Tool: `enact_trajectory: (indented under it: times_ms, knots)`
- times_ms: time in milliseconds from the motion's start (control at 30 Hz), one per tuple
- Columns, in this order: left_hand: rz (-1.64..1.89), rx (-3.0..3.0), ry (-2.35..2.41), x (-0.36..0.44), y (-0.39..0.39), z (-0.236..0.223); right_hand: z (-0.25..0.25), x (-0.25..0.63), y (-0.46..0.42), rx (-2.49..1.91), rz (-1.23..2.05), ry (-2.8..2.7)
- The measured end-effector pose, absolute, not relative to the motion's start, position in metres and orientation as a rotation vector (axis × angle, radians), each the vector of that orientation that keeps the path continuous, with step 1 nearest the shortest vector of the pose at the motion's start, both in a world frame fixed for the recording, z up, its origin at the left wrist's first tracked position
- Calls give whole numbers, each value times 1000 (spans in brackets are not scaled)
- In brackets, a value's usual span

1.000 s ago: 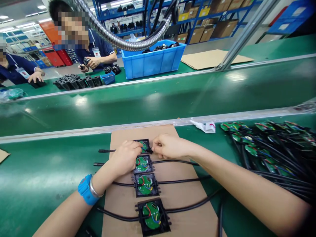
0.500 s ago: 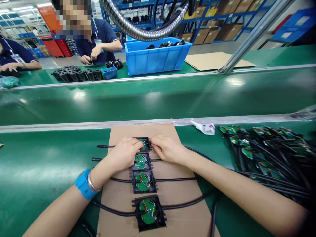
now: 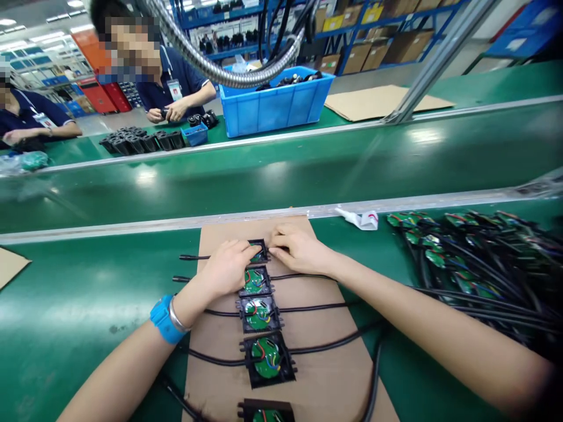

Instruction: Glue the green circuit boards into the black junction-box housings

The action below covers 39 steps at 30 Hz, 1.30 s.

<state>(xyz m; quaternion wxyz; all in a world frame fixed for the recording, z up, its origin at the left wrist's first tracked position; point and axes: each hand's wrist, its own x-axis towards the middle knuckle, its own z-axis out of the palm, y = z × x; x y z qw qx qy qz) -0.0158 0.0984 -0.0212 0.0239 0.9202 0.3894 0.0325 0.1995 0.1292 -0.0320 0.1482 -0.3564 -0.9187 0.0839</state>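
Several square black plastic housings with green circuit boards lie in a column on a cardboard sheet [image 3: 325, 375]. My left hand [image 3: 231, 269] has its fingers closed over the farthest housing [image 3: 263, 252], tips on its board, covering its left part. At that housing's right side, my right hand [image 3: 297, 247] pinches what seems to be its black cable, mostly hidden by the fingers. Nearer me are a second housing [image 3: 257, 281], a third housing [image 3: 259, 315] and a fourth housing [image 3: 269, 358], with black cables running out both sides. Another housing [image 3: 266, 405] is cut off by the bottom edge.
A heap of circuit boards with black cables [image 3: 466, 258] lies at right. A crumpled white tube [image 3: 360, 219] sits by the rail. Across the green bench stand a blue bin [image 3: 277, 105], black cylindrical parts [image 3: 141, 140] and two co-workers. A metal hose [image 3: 229, 76] hangs overhead.
The view has tilted, so the housings appear higher and another shows at the bottom. My left hand stays on the farthest housing; my right fingers have shifted slightly at its side.
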Motion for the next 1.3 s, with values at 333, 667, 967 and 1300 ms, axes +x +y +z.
enact_trajectory:
  times_ms: [333, 667, 967, 1300]
  knots:
    - [66, 2813, 1137, -5, 97, -8, -42, 194, 135, -1023, 229, -2633]
    - [423, 2433, 1555, -54, 108, -19, -7, 136, 92, -1125, 14, -2728]
    - [470, 2441, 1497, -52, 107, -23, -6, 123, 96, -1035, -31, -2842]
    - [532, 2455, 1362, -52, -8, -25, -4, 143, -8, -1020, 159, -2813]
